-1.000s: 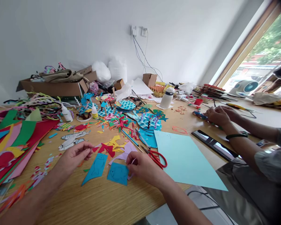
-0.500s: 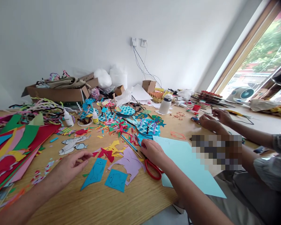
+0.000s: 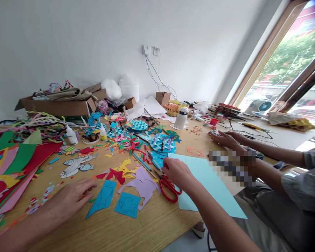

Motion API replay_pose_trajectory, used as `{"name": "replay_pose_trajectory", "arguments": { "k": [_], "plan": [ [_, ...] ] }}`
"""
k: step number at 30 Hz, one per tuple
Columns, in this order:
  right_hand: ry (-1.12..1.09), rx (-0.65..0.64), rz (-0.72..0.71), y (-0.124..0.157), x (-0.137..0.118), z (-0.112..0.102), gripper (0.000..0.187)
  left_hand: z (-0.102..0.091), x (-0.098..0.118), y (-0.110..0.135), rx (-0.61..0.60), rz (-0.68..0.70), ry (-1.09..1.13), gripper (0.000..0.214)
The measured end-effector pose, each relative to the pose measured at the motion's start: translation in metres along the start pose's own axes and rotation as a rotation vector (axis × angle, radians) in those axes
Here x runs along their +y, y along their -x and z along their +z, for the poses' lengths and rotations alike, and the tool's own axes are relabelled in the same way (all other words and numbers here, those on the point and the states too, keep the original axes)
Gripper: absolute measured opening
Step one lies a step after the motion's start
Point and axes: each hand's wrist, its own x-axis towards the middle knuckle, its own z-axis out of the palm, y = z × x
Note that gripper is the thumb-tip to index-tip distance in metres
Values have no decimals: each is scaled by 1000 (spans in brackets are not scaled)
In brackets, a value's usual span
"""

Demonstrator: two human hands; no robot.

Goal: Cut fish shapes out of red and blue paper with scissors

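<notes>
My left hand (image 3: 80,194) hovers low above the table, fingers loosely bent and the thumb apart, with nothing in it. Just right of it lie two blue paper pieces, one with a long fish drawing (image 3: 105,196) and one with a rounder fish drawing (image 3: 127,204). My right hand (image 3: 177,171) is over the left edge of a light blue paper sheet (image 3: 212,189), beside red-handled scissors (image 3: 169,189). Its fingers curl downward and their tips are mostly hidden, so I cannot tell whether it grips anything. A purple paper scrap (image 3: 143,185) lies left of the scissors.
Cut-out paper fish (image 3: 77,166), two glue bottles (image 3: 71,134) and paper scraps cover the middle. Coloured sheets (image 3: 21,164) are stacked at left, below pipe cleaners (image 3: 39,127). Another person's hands (image 3: 228,140) are at right. A white bottle (image 3: 181,118) stands farther back.
My right hand has shifted slightly right relative to the scissors, uncovering more of them. My left hand has moved down and left a little. The whole view has turned slightly right.
</notes>
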Motion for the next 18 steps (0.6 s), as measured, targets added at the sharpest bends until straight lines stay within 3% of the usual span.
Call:
{"name": "replay_pose_trajectory", "arguments": {
  "k": [5,9,11,14,18],
  "plan": [
    [92,-63,-86,36,-6,20,20,-3,22,10,8,-332,537,26],
    [149,-103,-53,42,-11,21,20,-4,43,19,-14,-499,838,39],
    [129,-166,-13,40,-10,18,20,-3,47,24,-23,-547,904,43],
    [66,-148,25,39,-3,19,19,-3,44,30,-22,-585,926,45],
    [-148,-110,-63,40,10,23,15,-4,34,32,-62,-586,923,42]
  ]
}}
